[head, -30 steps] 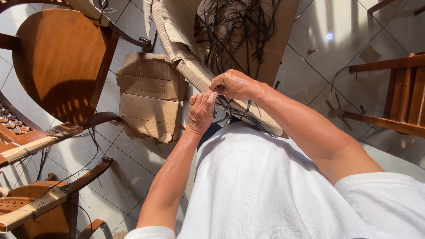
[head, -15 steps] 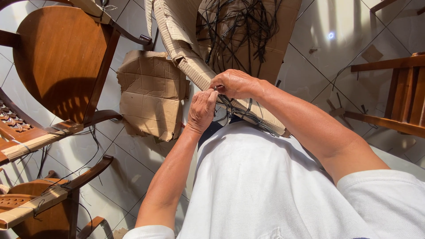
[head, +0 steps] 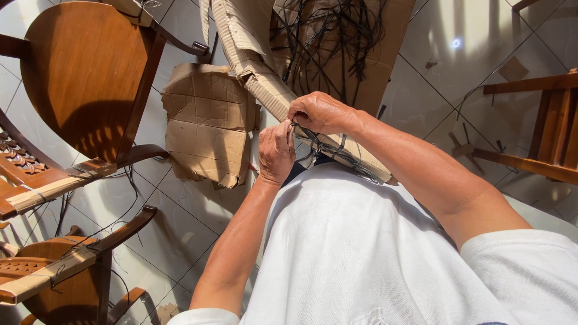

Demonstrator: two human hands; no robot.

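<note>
A long part wrapped in corrugated cardboard (head: pixel 259 78) runs from the top of the view down across my lap. My left hand (head: pixel 276 150) presses against its side, fingers curled. Just right of it, my right hand (head: pixel 319 112) pinches thin black straps (head: pixel 337 150) that bind the wrapped end near my white shirt. The two hands touch each other at the fingertips.
A flat cardboard sheet (head: pixel 208 123) lies on the tiled floor (head: pixel 198 210). A brown wooden chair (head: pixel 78 78) stands at left, with more chair parts (head: pixel 66 265) below it. A tangle of black straps (head: pixel 337 36) lies on cardboard at top. Another wooden frame (head: pixel 542 126) stands at right.
Both hands stay at the same spot on the wrapped part; only small finger motion on the black straps shows.
</note>
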